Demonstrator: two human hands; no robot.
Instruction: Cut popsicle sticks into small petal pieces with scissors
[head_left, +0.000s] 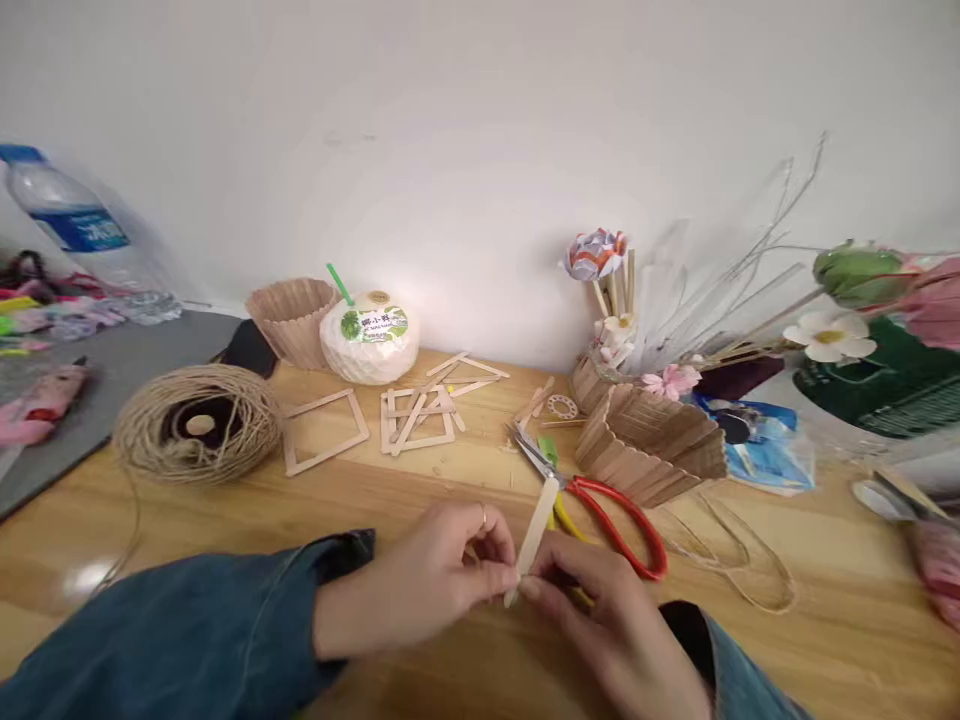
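Note:
My left hand (427, 575) and my right hand (600, 620) meet low over the wooden table (300, 510), both pinching the lower end of one pale popsicle stick (536, 530). The stick points up and away from me, tilted slightly right. A ring shows on a finger of the left hand. Just behind the stick lie red-handled scissors (607, 520), and a yellow-green tool partly hidden under them.
A ball of twine (196, 425) sits at the left. Square stick frames (324, 430) and loose sticks (420, 410) lie mid-table, before a white coconut drink (369, 340) and a fluted stick cup (291, 318). A stick basket (646, 443), paper flowers and a water bottle (67, 225) stand around.

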